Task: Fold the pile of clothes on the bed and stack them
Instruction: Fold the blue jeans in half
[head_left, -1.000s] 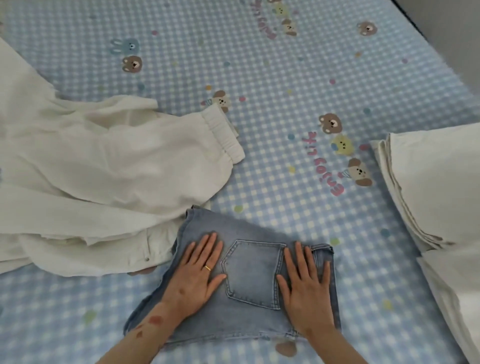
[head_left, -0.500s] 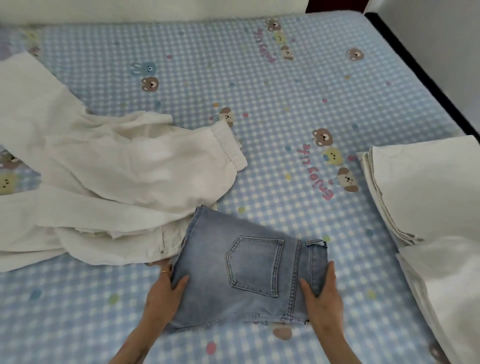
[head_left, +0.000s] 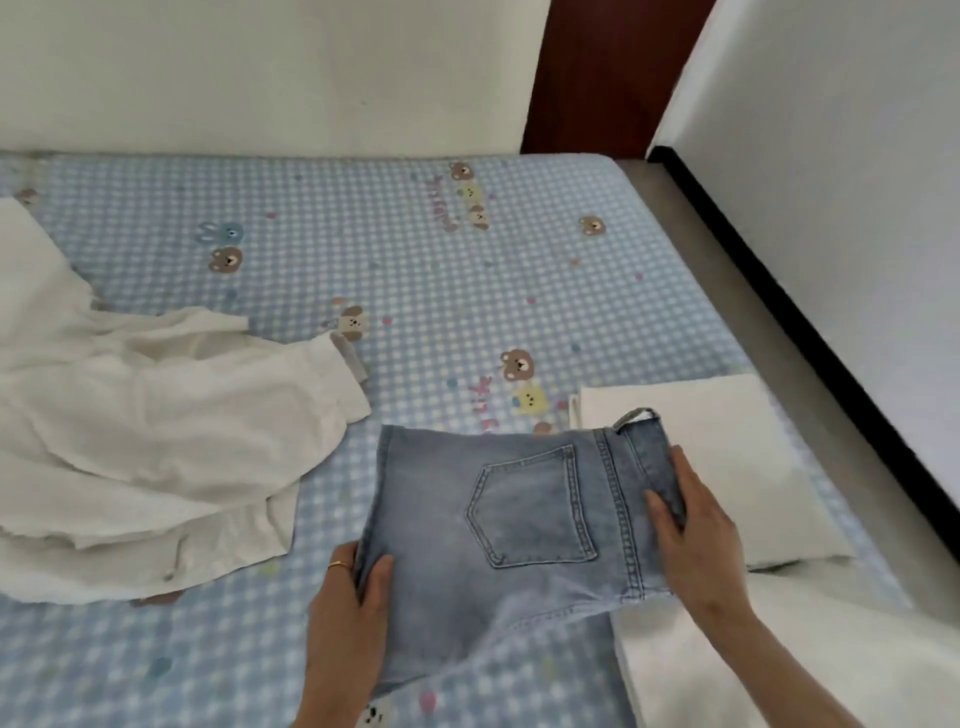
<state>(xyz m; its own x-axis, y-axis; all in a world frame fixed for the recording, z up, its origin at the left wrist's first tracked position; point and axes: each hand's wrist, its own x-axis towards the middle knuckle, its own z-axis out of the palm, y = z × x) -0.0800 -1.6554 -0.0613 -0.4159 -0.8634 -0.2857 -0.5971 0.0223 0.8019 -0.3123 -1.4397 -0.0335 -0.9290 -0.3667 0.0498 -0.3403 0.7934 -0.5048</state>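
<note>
Folded light-blue denim garment (head_left: 524, 525) held at its two short edges, back pocket uppermost, over a blue-and-white checked bed sheet (head_left: 415, 260) printed with small bears. The left hand (head_left: 348, 618) grips the near-left edge, thumb on top of the fabric and fingers tucked beneath; a gold ring (head_left: 340, 565) shows on one finger. The right hand (head_left: 696, 545) clasps the opposite, waistband edge, thumb lying across the seam and fingers wrapped round the far side. Between the two grips the denim spans flat, its near corner hanging loose toward the wearer; whether the rest touches the sheet cannot be told. Just beyond the right-hand grip lies a folded white garment (head_left: 727, 457), which the waistband corner overlaps; a second folded white piece (head_left: 691, 670) sits nearer the wearer, beneath the right forearm. Outward of the left-hand grip, well apart from the denim, an unfolded heap of white clothes (head_left: 156, 441) lies rumpled on the sheet. Beyond both grips, a white padded headboard (head_left: 260, 78) closes the far edge of the bed; a white wall (head_left: 831, 182) with a dark skirting strip runs along the right side.
</note>
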